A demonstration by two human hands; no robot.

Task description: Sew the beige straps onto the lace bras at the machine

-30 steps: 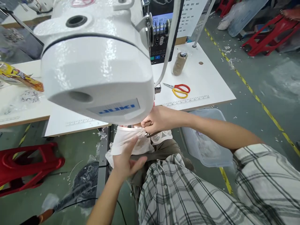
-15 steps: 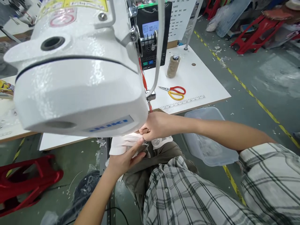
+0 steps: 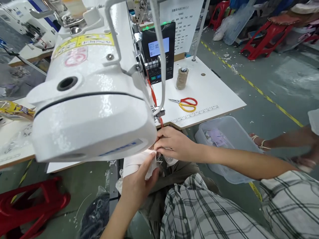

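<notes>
White fabric (image 3: 132, 163) lies under the front of the white sewing machine head (image 3: 94, 122). My left hand (image 3: 141, 177) is closed on its right edge, thumb and forefinger close together. My right hand (image 3: 171, 144) is at the machine's lower right, fingers bent inward at the fabric's edge; what its fingertips hold is too small to tell. The machine head hides the needle area. A patterned white piece (image 3: 171, 161) hangs below my right hand, over the lap.
On the white table (image 3: 214, 89) are red and yellow scissors (image 3: 187, 104), a thread spool (image 3: 182, 78) and a ruler (image 3: 196, 114). A clear bin (image 3: 231, 129) stands right of my lap, red stools (image 3: 30, 199) at left and back right. A person's legs (image 3: 294, 139) show at right.
The view has shifted, so the machine appears lower and farther right. My right hand's fingers have spread from a fist into a looser bend. A person's legs have come into view at right.
</notes>
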